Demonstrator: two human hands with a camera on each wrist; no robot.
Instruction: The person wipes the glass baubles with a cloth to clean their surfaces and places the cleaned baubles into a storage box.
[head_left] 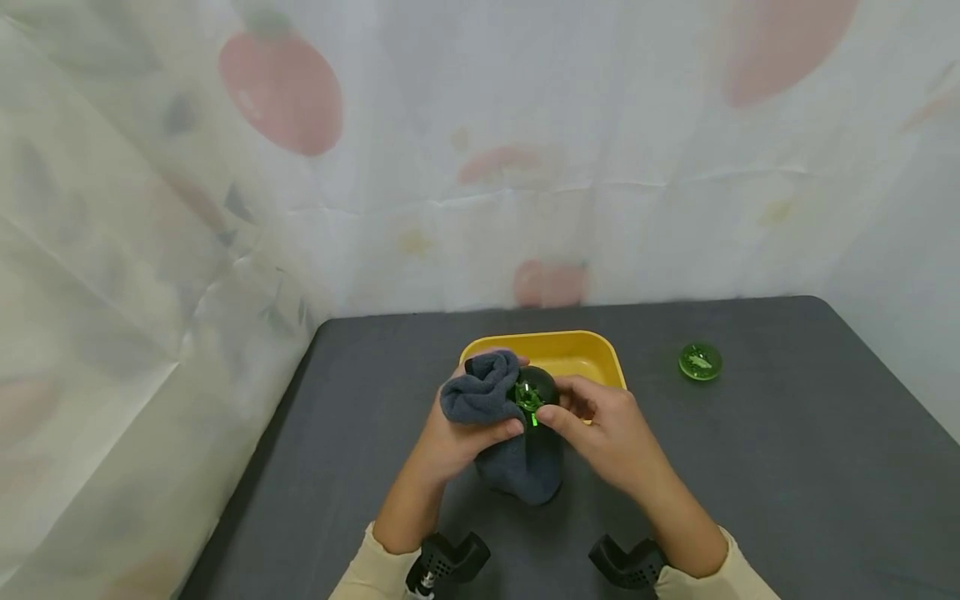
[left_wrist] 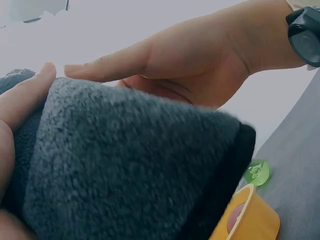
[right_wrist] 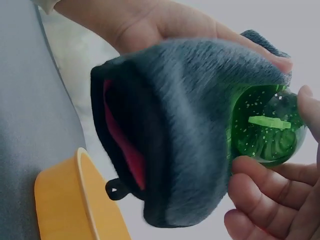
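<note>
Nearest the head camera: two black wrist mounts (head_left: pixel 447 560) at the bottom edge, above cream sleeves (head_left: pixel 372 575).

Just beyond, a left hand (head_left: pixel 450 437) with fingers and thumb curled round a grey fleece cloth (head_left: pixel 495 417), thumb pressed on the fabric beside a green glass ball (head_left: pixel 529 395). A right hand (head_left: pixel 611 433) opposite, fingertips pinching the ball from the other side, thumb on top and fingers curled beneath in the right wrist view. Ball half wrapped: cloth drawn over one side, the other side bare and shiny, speckled inside with a pale green bar across the middle (right_wrist: pixel 269 124). Cloth doubled over, with a black edge, a red lining in the fold (right_wrist: pixel 125 140) and a small black loop (right_wrist: pixel 116 189) hanging from the lower hem. Both hands and the bundle held up off the surface, just in front of and partly over a yellow tray (head_left: pixel 592 354).

Tray on a dark grey table (head_left: pixel 787 467), near its far edge. A second green glass piece (head_left: pixel 700 362), flat and round, alone on the table to the right of the tray, well apart from the hands; same piece seen small beyond the cloth in the left wrist view (left_wrist: pixel 257 172).

Behind the table, a pale curtain (head_left: pixel 480 150) printed with faded red fruit shapes, draped along the left side too.
</note>
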